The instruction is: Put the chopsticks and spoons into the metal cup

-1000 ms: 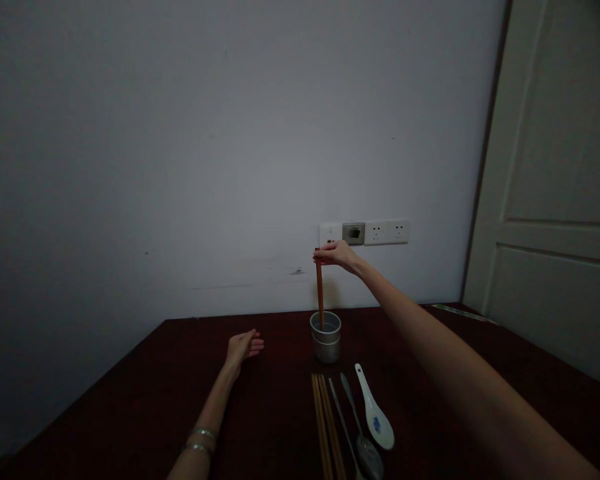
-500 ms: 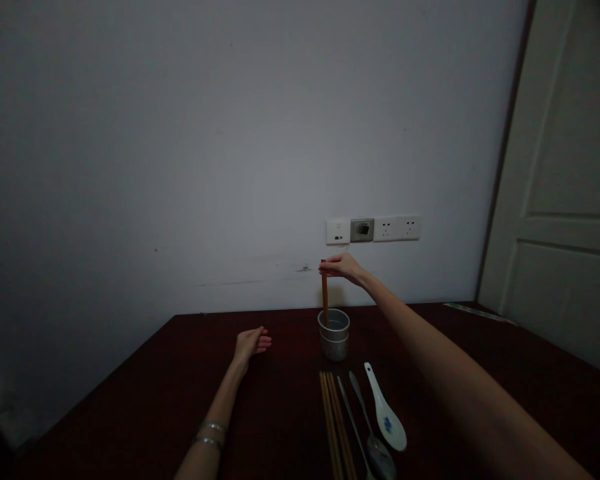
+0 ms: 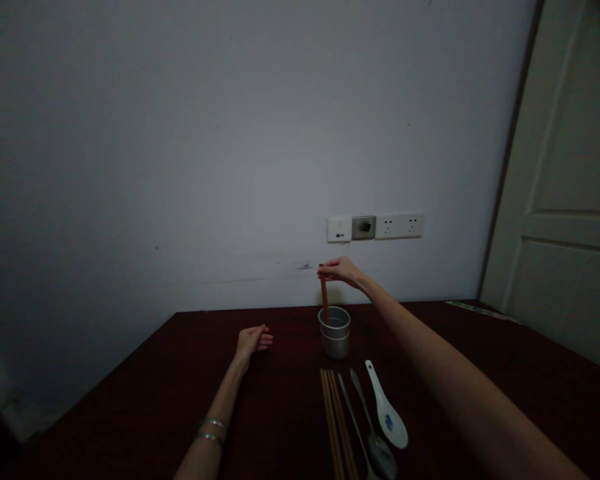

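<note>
My right hand (image 3: 341,270) pinches the top of reddish-brown chopsticks (image 3: 325,297), held nearly upright. Their lower ends are inside a grey metal cup (image 3: 335,343), against its left side, and the cup's wall hides the tips. To the left of the cup, my left hand (image 3: 253,341) rests on its side on the table, fingers loosely bent and holding nothing. In front of the cup lie several light wooden chopsticks (image 3: 336,423), a thin metal-handled utensil (image 3: 351,413), a metal spoon (image 3: 380,453) and a white ceramic spoon (image 3: 390,420) with a blue pattern.
The dark red table (image 3: 145,393) meets a pale wall (image 3: 250,167) at its back edge. Wall sockets (image 3: 387,227) sit above the cup. A flat strip (image 3: 483,311) lies at the back right, near a white door (image 3: 570,267).
My right hand has come down slightly, and the chopsticks in it tilt a little more to the left at the top. My left hand stays in place; the view has shifted slightly.
</note>
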`<move>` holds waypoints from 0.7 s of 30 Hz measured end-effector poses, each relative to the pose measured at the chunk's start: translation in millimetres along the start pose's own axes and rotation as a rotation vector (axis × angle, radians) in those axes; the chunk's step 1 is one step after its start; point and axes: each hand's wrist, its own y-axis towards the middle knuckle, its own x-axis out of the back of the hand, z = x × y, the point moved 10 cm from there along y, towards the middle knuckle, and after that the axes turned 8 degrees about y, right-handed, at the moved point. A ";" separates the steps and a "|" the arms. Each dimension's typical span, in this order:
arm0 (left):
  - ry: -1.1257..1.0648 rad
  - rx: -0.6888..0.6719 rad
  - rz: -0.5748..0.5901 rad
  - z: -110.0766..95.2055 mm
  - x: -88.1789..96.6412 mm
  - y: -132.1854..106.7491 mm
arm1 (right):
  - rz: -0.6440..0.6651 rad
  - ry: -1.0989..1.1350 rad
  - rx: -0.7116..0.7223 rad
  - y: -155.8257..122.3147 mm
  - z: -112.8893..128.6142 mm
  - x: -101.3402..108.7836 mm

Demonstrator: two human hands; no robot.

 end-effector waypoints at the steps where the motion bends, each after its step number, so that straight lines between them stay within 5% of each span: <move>1: 0.001 -0.001 -0.001 0.3 0.2 0.4 | 0.002 -0.002 -0.003 -0.9 -0.5 -0.6; 21: 0.039 -0.038 0.021 1.7 -1.5 4.2 | -0.036 0.046 -0.023 -5.4 -6.0 4.4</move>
